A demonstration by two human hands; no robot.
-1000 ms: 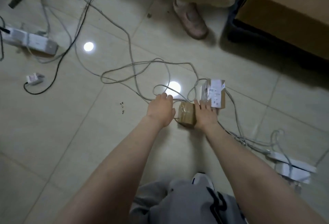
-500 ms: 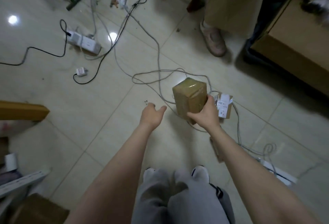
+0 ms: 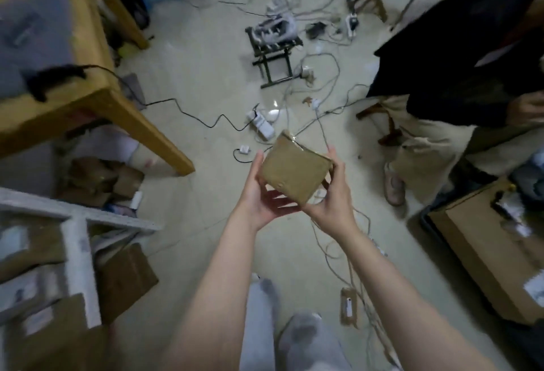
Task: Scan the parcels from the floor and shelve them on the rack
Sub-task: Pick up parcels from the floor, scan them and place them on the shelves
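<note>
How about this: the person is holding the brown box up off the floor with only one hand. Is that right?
Not quite. The head view shows both hands on it: the left hand and the right hand each grip a side of the brown box, up off the floor.

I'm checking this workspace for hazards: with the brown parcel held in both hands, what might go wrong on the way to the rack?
Loose cables trail across the floor underfoot, so a step toward the white rack may snag one. The parcel sits tilted between the left hand and right hand and might slip. Another person stands close on the right; turning could bump them.
</note>
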